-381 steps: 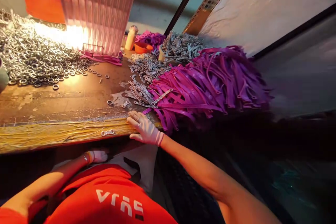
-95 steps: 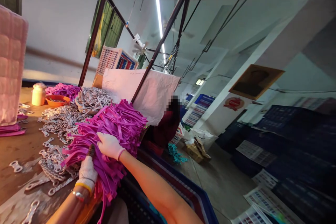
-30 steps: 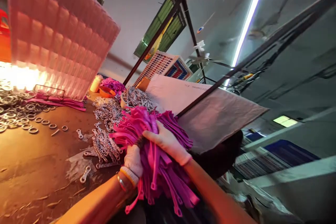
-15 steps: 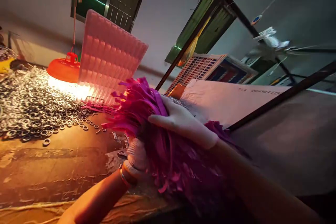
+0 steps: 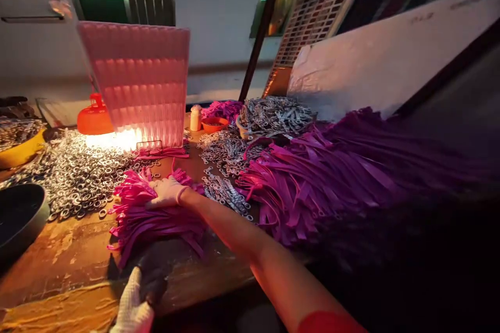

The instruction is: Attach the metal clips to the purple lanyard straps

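Note:
My right hand (image 5: 167,192), in a pale glove, lies on top of a bundle of magenta strips (image 5: 156,226) on the table. Its thumb is apart from the fingers, which rest on the strips. My left hand (image 5: 135,304), in a white knit glove, is at the bottom near the table's front edge, clear of the bundle. Its fingers are apart and hold nothing; part of the hand is in dark shadow. A larger heap of purple strips (image 5: 312,182) spreads to the right of my right forearm.
Loose metal rings (image 5: 82,171) are piled under a lit red lamp (image 5: 96,114), beside a pink ridged panel (image 5: 144,78). Metal links (image 5: 226,192) lie near a heaped container of metal pieces (image 5: 277,114). A dark bowl (image 5: 45,208) stands left, a red dish (image 5: 214,124) behind.
The bundle of magenta strips, held up between both hands before, now lies on the table. My left hand has come away toward the front edge. The view has turned and levelled.

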The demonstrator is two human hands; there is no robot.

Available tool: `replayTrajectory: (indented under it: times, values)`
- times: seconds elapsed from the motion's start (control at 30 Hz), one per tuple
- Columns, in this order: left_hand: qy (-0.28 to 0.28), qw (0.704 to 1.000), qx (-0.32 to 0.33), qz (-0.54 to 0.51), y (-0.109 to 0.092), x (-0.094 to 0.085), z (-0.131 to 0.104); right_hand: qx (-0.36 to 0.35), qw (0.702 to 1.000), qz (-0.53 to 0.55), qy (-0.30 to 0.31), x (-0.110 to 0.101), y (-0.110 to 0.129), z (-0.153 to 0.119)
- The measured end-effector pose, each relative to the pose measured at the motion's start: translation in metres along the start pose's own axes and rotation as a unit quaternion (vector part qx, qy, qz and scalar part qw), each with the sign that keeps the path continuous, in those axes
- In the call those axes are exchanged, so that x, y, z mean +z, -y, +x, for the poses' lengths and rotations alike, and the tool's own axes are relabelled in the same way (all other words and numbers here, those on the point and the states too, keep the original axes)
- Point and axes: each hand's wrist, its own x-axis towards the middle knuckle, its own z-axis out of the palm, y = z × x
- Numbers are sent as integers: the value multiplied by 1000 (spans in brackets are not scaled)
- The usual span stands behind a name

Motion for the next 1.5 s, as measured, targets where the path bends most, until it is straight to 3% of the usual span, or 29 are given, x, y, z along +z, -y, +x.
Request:
replayTrajectory:
  times: [0.07, 0.13, 0.2, 0.3, 0.37, 0.43, 0.5, 0.57, 0.73, 0.83, 0.93, 1.1, 1.2, 1.33, 1.4, 1.5]
  values:
    - [30, 973, 162, 164, -8, 3, 10, -13, 999, -17, -26, -6, 3, -12]
    - [65, 885, 317, 334, -23, 6, 36, -29, 996, -33, -74, -12, 5, -31]
    - [85, 806, 387, 440, -39, 12, 71, -22, 989, -43, -138, -16, -4, -57]
    - [99, 746, 421, 506, -54, 23, 122, 106, 972, -42, -205, -14, -43, -107]
    - [104, 727, 416, 536, -59, 30, 147, 223, 954, -43, -198, -8, -78, -143]
    - [98, 712, 410, 561, -62, 33, 163, 275, 942, -48, -184, 2, -108, -171]
    - [89, 704, 411, 572, -63, 33, 174, 282, 944, -50, -164, 12, -127, -185]
    - [80, 704, 411, 573, -64, 29, 183, 258, 955, -56, -132, 19, -134, -182]
    - [83, 697, 396, 592, -69, 16, 207, 175, 980, -98, -9, 20, -134, -127]
    - [99, 684, 388, 610, -73, 15, 213, 173, 980, -96, 14, 17, -133, -111]
    - [109, 674, 388, 619, -73, 15, 207, 181, 977, -112, -6, 17, -134, -132]
    - [127, 666, 405, 613, -65, 13, 184, 191, 967, -167, -30, 12, -142, -197]
    - [115, 667, 405, 615, -59, 14, 178, 176, 964, -198, -38, 7, -146, -216]
    - [88, 681, 400, 607, -53, 17, 185, 162, 959, -230, -37, 10, -145, -214]
    - [89, 691, 398, 597, -50, 16, 189, 151, 969, -193, -12, 6, -149, -203]
    - [93, 708, 391, 581, -44, 15, 189, 148, 982, -118, 17, -19, -171, -168]
